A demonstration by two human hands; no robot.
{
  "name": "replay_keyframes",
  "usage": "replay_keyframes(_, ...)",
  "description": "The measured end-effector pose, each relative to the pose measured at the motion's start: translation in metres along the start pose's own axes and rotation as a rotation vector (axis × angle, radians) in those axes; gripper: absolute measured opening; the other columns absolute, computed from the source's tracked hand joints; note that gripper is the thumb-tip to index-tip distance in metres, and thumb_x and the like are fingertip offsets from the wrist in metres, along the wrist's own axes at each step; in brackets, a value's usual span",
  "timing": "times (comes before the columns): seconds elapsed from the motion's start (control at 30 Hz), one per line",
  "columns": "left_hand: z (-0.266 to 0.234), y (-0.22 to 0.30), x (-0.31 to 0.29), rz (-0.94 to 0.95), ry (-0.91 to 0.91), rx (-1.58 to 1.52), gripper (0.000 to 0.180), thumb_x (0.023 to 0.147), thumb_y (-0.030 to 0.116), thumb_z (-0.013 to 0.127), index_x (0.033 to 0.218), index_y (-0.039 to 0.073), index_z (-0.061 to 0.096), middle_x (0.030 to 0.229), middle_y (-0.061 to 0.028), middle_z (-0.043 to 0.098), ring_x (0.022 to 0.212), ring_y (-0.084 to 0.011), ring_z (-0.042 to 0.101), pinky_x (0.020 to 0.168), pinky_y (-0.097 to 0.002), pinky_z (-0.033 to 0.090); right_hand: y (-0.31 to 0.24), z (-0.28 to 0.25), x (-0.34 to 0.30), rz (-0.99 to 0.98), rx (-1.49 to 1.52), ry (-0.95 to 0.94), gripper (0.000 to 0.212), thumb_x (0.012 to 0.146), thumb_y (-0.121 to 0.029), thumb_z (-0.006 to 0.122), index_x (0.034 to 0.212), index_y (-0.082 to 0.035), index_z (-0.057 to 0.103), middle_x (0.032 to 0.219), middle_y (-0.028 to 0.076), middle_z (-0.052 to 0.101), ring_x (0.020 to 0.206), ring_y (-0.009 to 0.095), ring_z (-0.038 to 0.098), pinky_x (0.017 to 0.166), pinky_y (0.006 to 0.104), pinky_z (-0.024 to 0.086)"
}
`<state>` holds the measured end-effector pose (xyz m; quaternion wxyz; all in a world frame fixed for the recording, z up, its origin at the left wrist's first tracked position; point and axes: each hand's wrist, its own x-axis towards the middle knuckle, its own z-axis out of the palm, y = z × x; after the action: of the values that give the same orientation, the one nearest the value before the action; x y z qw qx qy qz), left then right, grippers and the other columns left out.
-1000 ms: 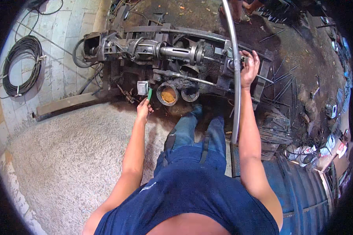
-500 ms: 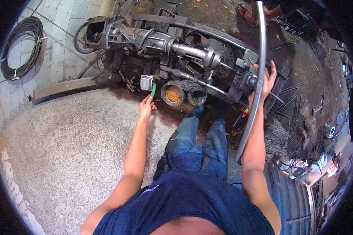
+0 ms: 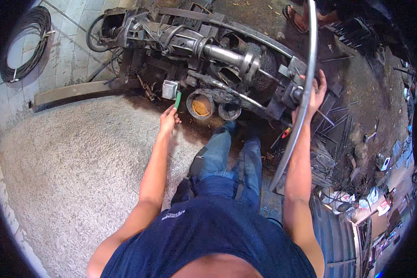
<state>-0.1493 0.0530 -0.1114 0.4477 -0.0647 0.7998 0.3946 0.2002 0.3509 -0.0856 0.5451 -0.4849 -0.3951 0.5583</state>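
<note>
My left hand (image 3: 169, 119) is closed round a green handle (image 3: 178, 100), which stands beside a small grey metal box (image 3: 170, 89) on the front of a grimy machine (image 3: 227, 56). To the right, a long shiny metal pipe (image 3: 306, 99) crosses in front of the machine's end block (image 3: 282, 97). My right hand (image 3: 316, 96) lies behind the pipe with its fingers curled round it; the pipe covers part of the palm. A thin rod (image 3: 268, 76) joins the machine's cylinder to that end block.
Two round cups stand below the machine, one holding orange-brown matter (image 3: 200, 108). Coiled black cable (image 3: 28, 44) lies at far left. Another person's sandalled foot (image 3: 297, 18) is at the top right. Loose rods (image 3: 340, 129) litter the dark floor. A pale rough surface (image 3: 88, 176) spreads at left.
The whole view has shifted slightly, with the machine a little higher and further left. Both hands keep their hold on the handle and the pipe.
</note>
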Motion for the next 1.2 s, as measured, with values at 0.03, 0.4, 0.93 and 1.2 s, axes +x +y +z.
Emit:
replay_keyframes(0.03,0.003,0.002,-0.001,0.013,-0.016,0.006,0.040,0.093,0.020,0.054,0.129,0.003,0.050,0.066,0.0024,0.045,0.053,-0.0090,0.045,0.055,-0.0271,0.048,0.004,-0.003,0.004,-0.018,-0.009,-0.018,0.050,0.090,-0.015,0.053,0.135,-0.001,0.036,0.096,0.014,0.064,0.092,0.017,0.060,0.084,0.0266,0.042)
replay_keyframes(0.4,0.002,-0.007,0.011,0.027,0.118,0.220,0.037,0.095,0.024,0.052,0.127,0.008,0.049,0.068,-0.0032,0.054,0.049,-0.0138,0.052,0.045,-0.0299,0.046,-0.003,0.008,-0.001,-0.045,0.035,0.066,0.054,0.086,-0.008,0.059,0.133,0.000,0.033,0.093,0.011,0.061,0.093,0.017,0.056,0.090,0.0310,0.042)
replay_keyframes(0.93,0.011,-0.008,0.011,0.077,0.125,0.219,0.036,0.096,0.025,0.050,0.124,0.002,0.053,0.078,-0.0049,0.063,0.058,-0.0136,0.062,0.048,-0.0265,0.046,-0.001,-0.041,-0.024,0.100,-0.052,0.120,0.033,0.092,-0.014,0.052,0.119,0.006,0.055,0.114,0.011,0.059,0.106,0.019,0.054,0.097,0.0289,0.037)
replay_keyframes(1.2,0.007,-0.007,0.010,0.057,0.107,0.171,0.033,0.096,0.024,0.050,0.120,0.003,0.054,0.075,-0.0050,0.061,0.055,-0.0125,0.059,0.043,-0.0253,0.045,0.001,-0.026,-0.008,0.104,0.022,0.122,0.039,0.093,-0.017,0.048,0.123,0.008,0.050,0.111,0.013,0.062,0.109,0.020,0.053,0.103,0.0309,0.033)
